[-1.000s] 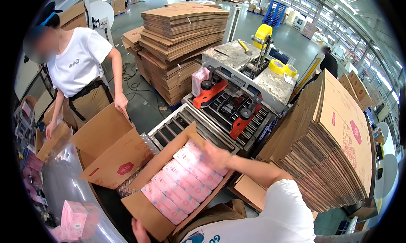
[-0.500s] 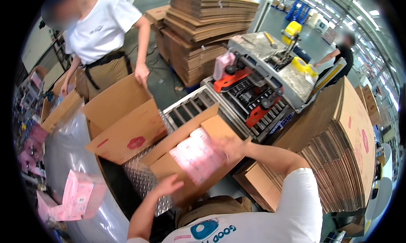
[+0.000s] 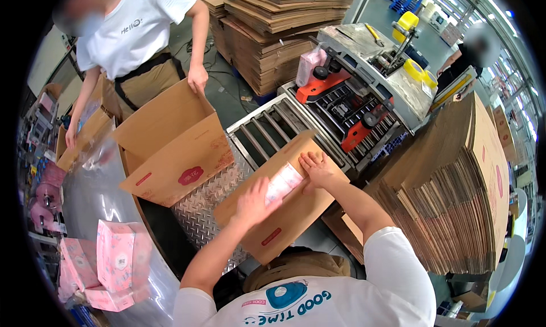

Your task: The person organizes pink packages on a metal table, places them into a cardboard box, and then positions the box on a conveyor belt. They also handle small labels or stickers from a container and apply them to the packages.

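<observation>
A brown cardboard box [image 3: 284, 219] lies on the steel plate in front of me, its top flaps nearly folded over pink packs [image 3: 282, 182] that show through the gap. My left hand [image 3: 253, 199] presses flat on the near flap. My right hand [image 3: 318, 168] presses flat on the far flap, fingers spread. Neither hand grips anything.
Ahead stands a box-sealing machine [image 3: 364, 94] with rollers and orange parts. A person in a white shirt [image 3: 136, 37] holds an open box [image 3: 170, 139] at left. Flat cardboard stacks [image 3: 455, 185] rise at right and behind. Pink packs [image 3: 114, 264] lie on the left table.
The open box of pink packs has had its flaps folded down. Both my hands moved onto the flaps; my left hand came up from below.
</observation>
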{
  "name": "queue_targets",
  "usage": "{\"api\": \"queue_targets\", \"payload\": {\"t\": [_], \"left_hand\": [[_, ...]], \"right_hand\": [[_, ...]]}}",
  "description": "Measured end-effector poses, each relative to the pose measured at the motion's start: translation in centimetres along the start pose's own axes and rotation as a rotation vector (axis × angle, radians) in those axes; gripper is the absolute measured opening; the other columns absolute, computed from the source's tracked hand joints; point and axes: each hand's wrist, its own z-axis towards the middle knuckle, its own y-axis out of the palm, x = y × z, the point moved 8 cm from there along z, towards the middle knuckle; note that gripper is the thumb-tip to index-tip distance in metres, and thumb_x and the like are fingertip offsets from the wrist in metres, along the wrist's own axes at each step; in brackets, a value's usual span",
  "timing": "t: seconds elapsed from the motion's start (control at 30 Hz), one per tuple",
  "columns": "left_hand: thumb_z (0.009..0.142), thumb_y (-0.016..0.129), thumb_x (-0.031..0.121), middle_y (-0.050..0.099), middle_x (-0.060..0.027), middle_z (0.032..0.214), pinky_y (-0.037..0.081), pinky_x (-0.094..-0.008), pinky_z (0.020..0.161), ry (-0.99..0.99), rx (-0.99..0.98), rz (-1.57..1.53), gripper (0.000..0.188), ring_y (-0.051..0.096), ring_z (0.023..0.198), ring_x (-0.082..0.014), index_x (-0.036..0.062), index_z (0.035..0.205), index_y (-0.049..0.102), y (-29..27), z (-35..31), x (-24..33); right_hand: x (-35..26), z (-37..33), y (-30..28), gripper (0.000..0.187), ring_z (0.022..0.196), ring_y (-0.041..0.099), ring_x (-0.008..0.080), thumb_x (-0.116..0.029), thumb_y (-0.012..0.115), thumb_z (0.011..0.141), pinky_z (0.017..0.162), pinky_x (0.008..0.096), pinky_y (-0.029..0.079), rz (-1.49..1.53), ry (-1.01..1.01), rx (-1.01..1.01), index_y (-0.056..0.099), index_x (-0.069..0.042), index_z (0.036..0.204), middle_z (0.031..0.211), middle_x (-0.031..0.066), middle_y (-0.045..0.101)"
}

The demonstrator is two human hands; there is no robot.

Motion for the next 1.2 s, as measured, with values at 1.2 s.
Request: {"api": "queue_targets", "payload": {"t": [1.2], "left_hand": [[0.075,0.068,0.032,0.017,-0.0216,0.148,0.016,-0.0565,0.106,0.080,0.082,-0.044,0.074,0.010,0.136,-0.0429,0.0011,0.135,0.036,8.3,30.6,5.6]], "right_hand": [[33.8,14.4,-2.8,0.062,0.133,0.028,0.0329,-0.038,0.051,0.085,0.111,0.0442,0.019,0.455,0.295,0.828,0.040,0.005,0.129,0.138,0.0210,0.037]]}}
